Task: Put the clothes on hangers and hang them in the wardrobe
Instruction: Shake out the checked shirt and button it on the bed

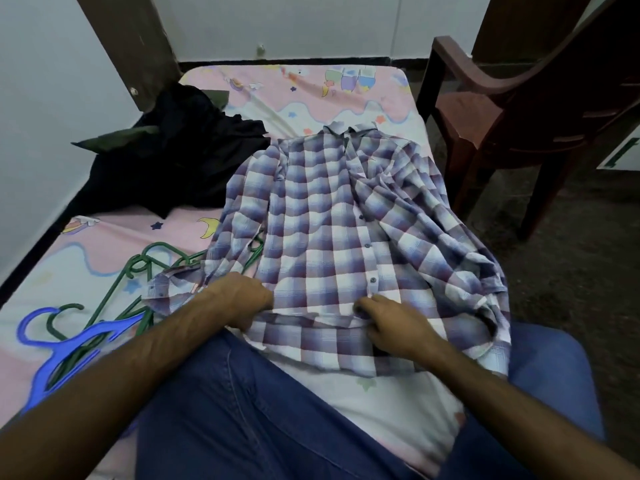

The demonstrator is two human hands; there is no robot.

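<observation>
Pink cartoon-print sheet covered the bed (263, 98), the largest surface I saw from the head camera. Across its middle lay the plaid shirt (332, 230) — purple and white checks, collar toward the far wall, button placket facing up, one sleeve trailing off the bed's right edge. A heap of dark clothes (180, 161) sat at the far left corner, just beside the shirt's shoulder. A brown chair (502, 126) stood on the floor right of the bed. Near the left edge lay green hangers (138, 271), partly under the shirt's sleeve, with a blue hanger (69, 344) overlapping them nearer my side. My jeans-clad legs (242, 410) filled the foreground. My left hand (242, 299) was curled round the shirt's lower hem — fingers tucked under the cloth. My right hand (394, 327) pinched the hem close to the placket's lowest button.
</observation>
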